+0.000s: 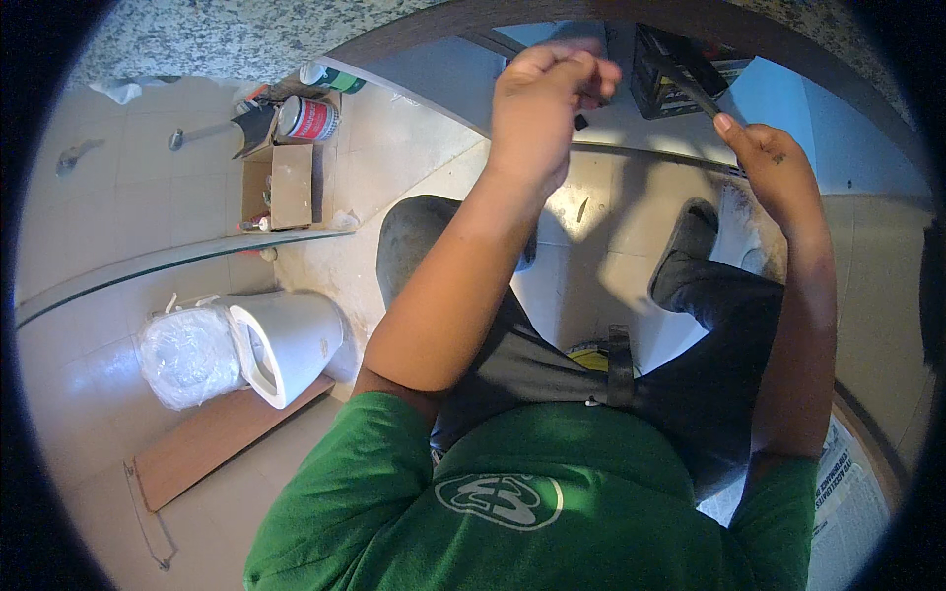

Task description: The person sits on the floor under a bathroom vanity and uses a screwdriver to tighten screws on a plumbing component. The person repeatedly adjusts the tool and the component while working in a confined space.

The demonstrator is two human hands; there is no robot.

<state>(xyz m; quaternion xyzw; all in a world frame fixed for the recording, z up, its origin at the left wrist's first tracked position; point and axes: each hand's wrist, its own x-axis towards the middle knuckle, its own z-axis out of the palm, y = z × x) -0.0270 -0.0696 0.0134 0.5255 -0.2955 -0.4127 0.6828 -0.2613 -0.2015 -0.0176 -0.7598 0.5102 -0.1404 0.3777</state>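
My left hand [552, 98] is raised just below the brown edge of a speckled stone counter [246, 39], fingers curled in and slightly blurred. Whatever it may pinch is hidden. To the right, my right hand [783, 172] grips one end of a thin, dark, bar-like tool [695, 91], thumb laid along it. The tool points up and left, toward the open space under the counter. Its far end merges with a dark crate [680, 74] behind it, so its exact kind cannot be made out.
A white toilet [291, 340] with a plastic-wrapped part stands at left, beside a brown board [222, 443]. Nearby are a glass panel edge [177, 266], a cardboard box [294, 182] and a red-labelled tin [310, 118]. Newspaper [847, 492] lies at lower right.
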